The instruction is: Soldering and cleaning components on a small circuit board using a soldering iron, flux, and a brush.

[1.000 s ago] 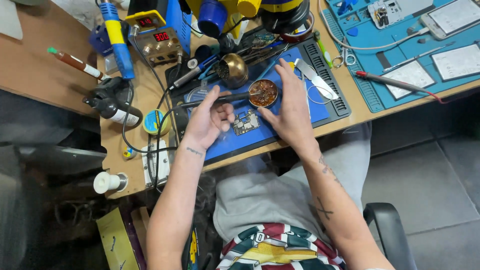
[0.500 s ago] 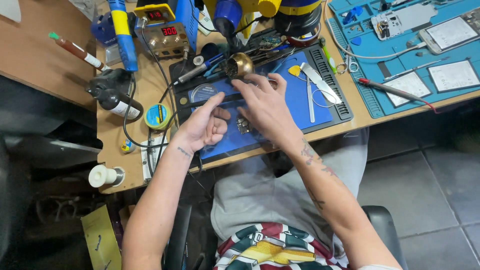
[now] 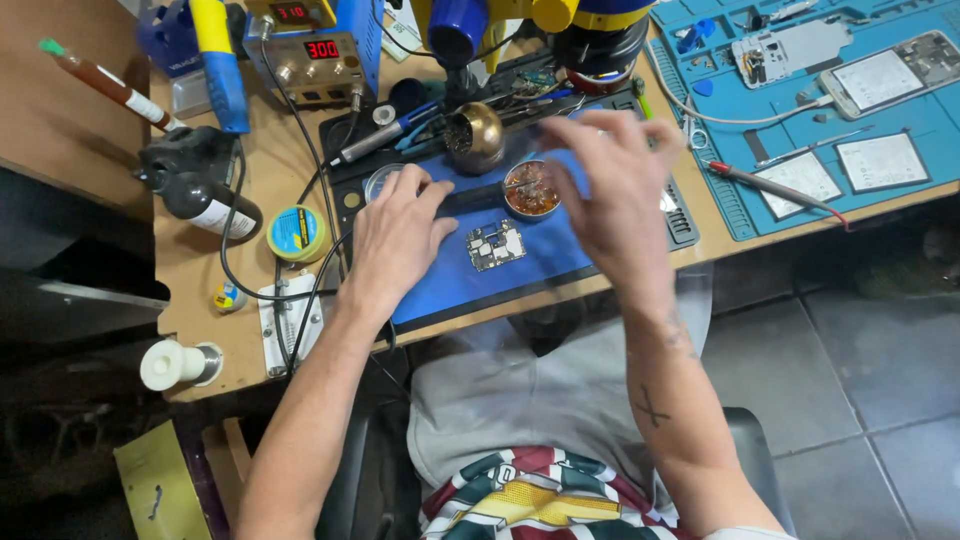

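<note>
Head camera, steep downward view
It looks from above the seated person onto the near desk (image 3: pixel 210 300) edge and lap, fairly close.

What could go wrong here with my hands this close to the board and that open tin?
The right hand is blurred above the open tin of amber paste; a low pass might tip or smear it. The left hand rests beside the small circuit board, which lies loose on the blue mat and could be nudged. Cables beside the left wrist could snag.
</note>
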